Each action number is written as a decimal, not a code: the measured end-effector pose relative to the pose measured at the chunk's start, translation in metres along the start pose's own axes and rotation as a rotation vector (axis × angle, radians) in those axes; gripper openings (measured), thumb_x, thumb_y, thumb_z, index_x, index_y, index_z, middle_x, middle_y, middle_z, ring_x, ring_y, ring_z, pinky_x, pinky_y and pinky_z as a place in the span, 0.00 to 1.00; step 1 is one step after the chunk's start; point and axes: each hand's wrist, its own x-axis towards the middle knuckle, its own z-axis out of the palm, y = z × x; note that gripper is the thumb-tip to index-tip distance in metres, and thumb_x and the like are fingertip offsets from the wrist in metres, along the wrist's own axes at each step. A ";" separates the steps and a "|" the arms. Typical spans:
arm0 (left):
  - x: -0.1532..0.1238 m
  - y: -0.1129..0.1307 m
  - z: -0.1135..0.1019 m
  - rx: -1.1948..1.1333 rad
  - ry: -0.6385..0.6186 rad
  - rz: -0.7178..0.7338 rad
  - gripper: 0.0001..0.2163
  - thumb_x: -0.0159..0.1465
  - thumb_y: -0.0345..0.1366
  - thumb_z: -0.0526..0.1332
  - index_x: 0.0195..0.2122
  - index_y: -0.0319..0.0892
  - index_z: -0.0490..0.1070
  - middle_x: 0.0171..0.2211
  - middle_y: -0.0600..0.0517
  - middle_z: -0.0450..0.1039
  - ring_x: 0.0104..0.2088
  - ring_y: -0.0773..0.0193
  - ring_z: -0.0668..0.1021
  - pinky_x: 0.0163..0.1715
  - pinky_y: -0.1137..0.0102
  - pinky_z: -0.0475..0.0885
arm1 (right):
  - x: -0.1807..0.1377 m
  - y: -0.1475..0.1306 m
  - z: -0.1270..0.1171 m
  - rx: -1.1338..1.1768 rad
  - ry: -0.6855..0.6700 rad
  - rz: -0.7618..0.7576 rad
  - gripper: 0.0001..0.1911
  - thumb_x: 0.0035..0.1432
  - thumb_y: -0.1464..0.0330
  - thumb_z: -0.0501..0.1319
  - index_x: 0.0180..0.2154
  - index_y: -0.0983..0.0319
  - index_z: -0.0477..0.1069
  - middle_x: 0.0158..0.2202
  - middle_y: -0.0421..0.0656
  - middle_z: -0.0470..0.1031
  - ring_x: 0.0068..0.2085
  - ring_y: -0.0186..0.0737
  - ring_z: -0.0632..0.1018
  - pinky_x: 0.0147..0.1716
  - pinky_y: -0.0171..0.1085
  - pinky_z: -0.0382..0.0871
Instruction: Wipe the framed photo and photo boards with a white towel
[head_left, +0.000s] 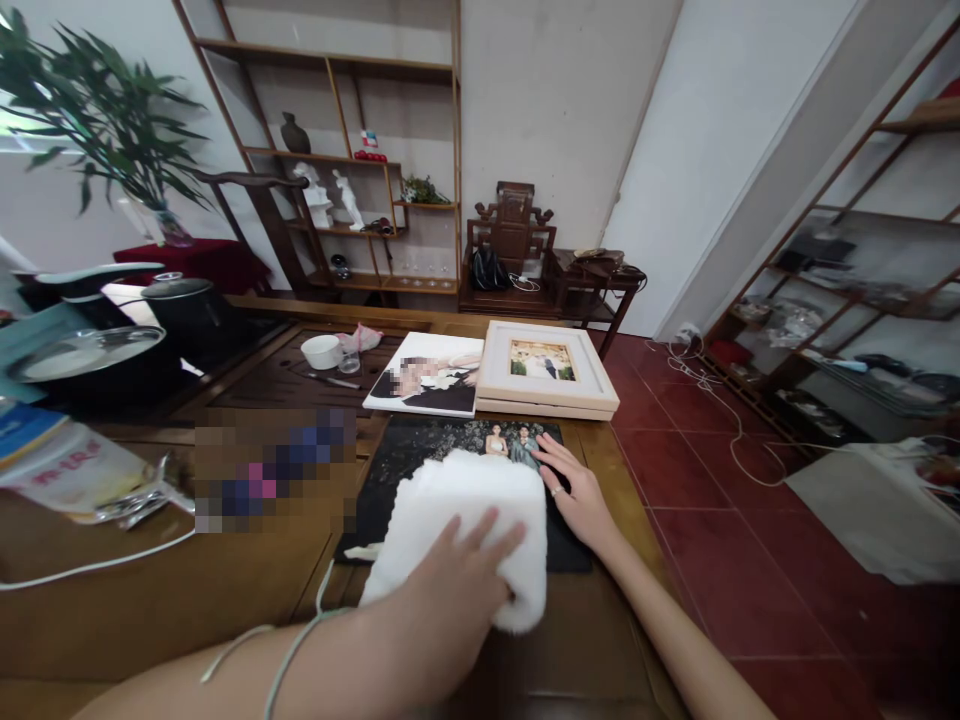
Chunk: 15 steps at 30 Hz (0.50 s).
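Note:
A dark photo print (420, 450) lies flat on the wooden table (187, 590) in front of me. A thick white cloth (457, 505) rests on top of it. My left hand (457, 575) lies on the cloth with fingers stretched out, pressing it down. My right hand (574, 495) lies flat and open on the right edge of the print, fingers spread, a ring on one finger.
Beyond the print lie another photo print (427, 372) and a cream picture frame (544, 368) on a stack. A white cup (321, 351), pots (180, 300) and packets (67, 465) crowd the table's left. Red tiled floor (712, 520) with cables lies to the right.

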 end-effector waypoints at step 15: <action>0.031 0.008 0.028 0.081 0.184 -0.066 0.11 0.59 0.33 0.60 0.42 0.42 0.77 0.66 0.44 0.45 0.62 0.30 0.50 0.54 0.37 0.54 | 0.001 0.001 -0.002 -0.050 -0.031 -0.043 0.17 0.61 0.68 0.53 0.50 0.57 0.71 0.57 0.46 0.68 0.61 0.45 0.64 0.60 0.52 0.57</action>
